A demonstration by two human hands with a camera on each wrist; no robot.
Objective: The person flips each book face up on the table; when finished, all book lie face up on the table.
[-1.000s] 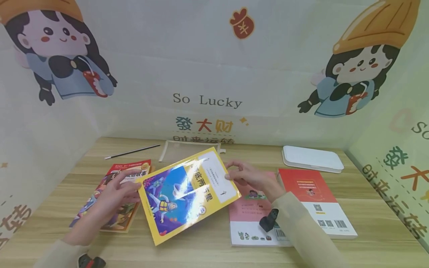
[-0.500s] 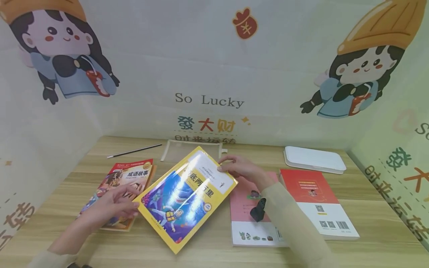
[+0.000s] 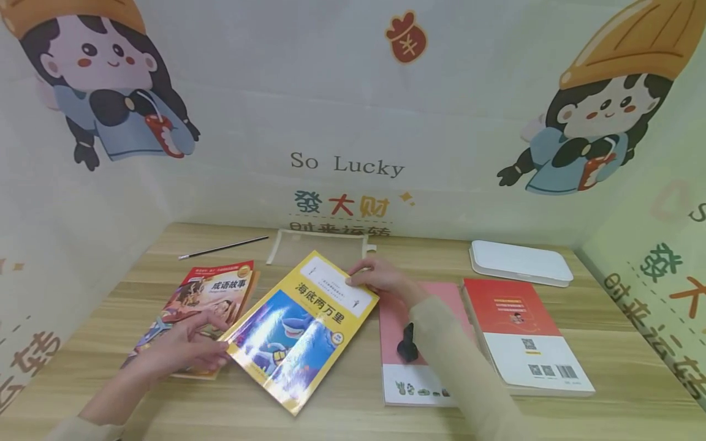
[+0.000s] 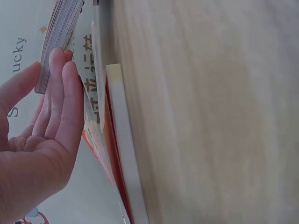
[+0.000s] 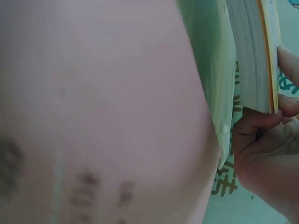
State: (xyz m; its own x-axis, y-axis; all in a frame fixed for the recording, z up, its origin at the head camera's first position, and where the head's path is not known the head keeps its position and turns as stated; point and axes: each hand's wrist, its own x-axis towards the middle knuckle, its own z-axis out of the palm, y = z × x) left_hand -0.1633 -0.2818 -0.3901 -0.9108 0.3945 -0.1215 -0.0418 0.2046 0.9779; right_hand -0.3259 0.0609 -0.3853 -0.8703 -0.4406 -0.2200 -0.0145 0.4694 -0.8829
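Right hand (image 3: 383,282) and left hand (image 3: 187,346) both pinch a yellow-bordered book (image 3: 300,331), thumb against fingers: the right at its upper right edge, the left at its lower left corner. The book is held tilted above the table, its sea-scene cover facing up.

Under and behind the left hand lies a red-topped book (image 3: 201,294), partly covered by that hand, an orange edge showing beneath it. A translucent pouch (image 3: 336,245) lies at the back; the held book's top corner hides part of its near edge. A slim dark stick (image 3: 223,248) rests to the pouch's left. On the right, a beige sleeve (image 3: 463,361) crosses a pink-and-white book (image 3: 391,343), blocking much of it. Just beside that lies a red-and-white book (image 3: 532,349), back cover up, and beyond it a white case (image 3: 521,263).

All these rest on a light wood-grained table (image 3: 342,392). Pale fabric (image 3: 265,92) walls surround it, printed with orange-hatted cartoon figures, "So Lucky" and Chinese lettering.
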